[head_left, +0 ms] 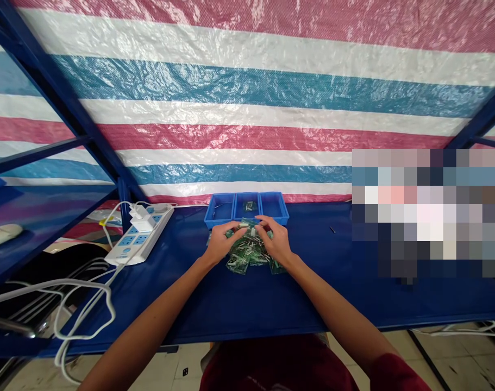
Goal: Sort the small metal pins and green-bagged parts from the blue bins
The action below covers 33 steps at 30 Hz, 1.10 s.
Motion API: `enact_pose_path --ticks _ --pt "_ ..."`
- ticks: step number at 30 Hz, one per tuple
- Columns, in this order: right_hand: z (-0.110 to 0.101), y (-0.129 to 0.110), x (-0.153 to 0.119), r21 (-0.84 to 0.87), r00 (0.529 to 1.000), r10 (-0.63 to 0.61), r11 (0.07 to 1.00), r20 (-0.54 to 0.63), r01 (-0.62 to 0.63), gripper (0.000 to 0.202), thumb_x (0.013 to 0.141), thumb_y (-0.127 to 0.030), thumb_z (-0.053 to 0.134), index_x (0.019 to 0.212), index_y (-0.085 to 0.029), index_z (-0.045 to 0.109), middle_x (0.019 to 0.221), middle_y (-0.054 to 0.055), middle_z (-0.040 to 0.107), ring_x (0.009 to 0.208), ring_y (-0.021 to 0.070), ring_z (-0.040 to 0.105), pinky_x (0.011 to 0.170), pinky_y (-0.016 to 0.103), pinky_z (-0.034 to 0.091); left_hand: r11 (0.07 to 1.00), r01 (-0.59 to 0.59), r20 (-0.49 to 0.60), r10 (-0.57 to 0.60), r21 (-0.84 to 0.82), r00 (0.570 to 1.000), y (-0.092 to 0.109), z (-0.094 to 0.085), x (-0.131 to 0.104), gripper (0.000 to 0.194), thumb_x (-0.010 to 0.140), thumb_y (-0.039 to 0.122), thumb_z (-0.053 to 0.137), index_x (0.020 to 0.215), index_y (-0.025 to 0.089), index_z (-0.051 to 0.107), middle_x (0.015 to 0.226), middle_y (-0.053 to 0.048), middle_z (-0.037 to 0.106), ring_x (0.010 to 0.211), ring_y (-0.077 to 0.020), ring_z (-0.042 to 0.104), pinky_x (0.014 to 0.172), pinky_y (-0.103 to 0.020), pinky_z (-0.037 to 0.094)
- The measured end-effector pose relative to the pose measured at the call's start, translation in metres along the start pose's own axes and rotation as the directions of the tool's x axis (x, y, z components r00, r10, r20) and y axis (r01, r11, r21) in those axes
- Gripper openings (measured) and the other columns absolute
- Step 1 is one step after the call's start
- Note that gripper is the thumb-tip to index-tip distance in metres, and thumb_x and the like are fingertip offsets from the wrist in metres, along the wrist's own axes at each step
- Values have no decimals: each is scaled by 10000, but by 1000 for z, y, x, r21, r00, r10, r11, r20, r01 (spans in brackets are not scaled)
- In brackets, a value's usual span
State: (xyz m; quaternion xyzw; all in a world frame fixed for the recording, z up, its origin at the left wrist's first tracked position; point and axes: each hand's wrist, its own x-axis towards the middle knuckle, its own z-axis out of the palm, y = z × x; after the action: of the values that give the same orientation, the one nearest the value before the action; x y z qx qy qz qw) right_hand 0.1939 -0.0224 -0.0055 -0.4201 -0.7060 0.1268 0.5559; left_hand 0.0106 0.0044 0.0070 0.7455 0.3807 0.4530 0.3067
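Several small greenish see-through plastic packets [250, 254], with light slender pieces in them, lie in a heap on the blue table. Over the far side of this heap, my left hand [224, 240] and my right hand [276, 239] face each other with thumbs and fingers bent inward. Between their fingertips is one small plastic packet [249, 223], gripped from both sides. Just beyond stands a blue three-compartment tray [274, 221]. Its middle compartment holds a small packet [249, 206], and something thin lies in the left one.
At the left, a white power strip [127, 252] carries plugged-in adapters, and white cables [108, 296] hang over the table edge. A small dark object [332, 229] lies right of the heap. Blue metal posts [96, 141] and striped sheeting [239, 136] stand behind. The far right is blurred out.
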Motion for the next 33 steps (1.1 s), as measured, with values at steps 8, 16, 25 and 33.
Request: enact_pose_path --ticks 8,16,25,33 --pt "0 2 2 22 989 -147 989 30 147 235 926 -219 434 1009 -203 653 1122 111 597 967 188 603 818 323 510 945 155 36 -151 -287 988 0 -4 5 431 807 439 651 1140 171 589 538 41 556 481 -127 557 531 -233 454" --pt "2 2 1 39 999 49 998 24 -50 186 903 -307 517 974 -203 653 814 36 668 682 150 610 676 271 510 995 -1 24 3 -101 1000 -1 -2 4 358 818 508 610 879 161 673 902 -87 661 854 -219 621 748 -309 492" --pt "-2 -1 1 87 994 -72 994 87 64 286 933 -233 407 1096 -237 642 1104 80 622 889 169 622 747 306 534 905 209 65 -199 -369 978 3 -3 5 445 751 394 712 1112 188 551 531 60 545 467 -115 539 515 -221 440" --pt "-5 -6 8 265 965 255 928 62 -262 190 864 -360 551 849 -193 642 668 2 616 583 143 609 615 281 510 925 127 -164 -197 -359 967 -2 -2 8 344 866 474 548 834 147 647 615 -18 603 526 -111 526 516 -225 439"
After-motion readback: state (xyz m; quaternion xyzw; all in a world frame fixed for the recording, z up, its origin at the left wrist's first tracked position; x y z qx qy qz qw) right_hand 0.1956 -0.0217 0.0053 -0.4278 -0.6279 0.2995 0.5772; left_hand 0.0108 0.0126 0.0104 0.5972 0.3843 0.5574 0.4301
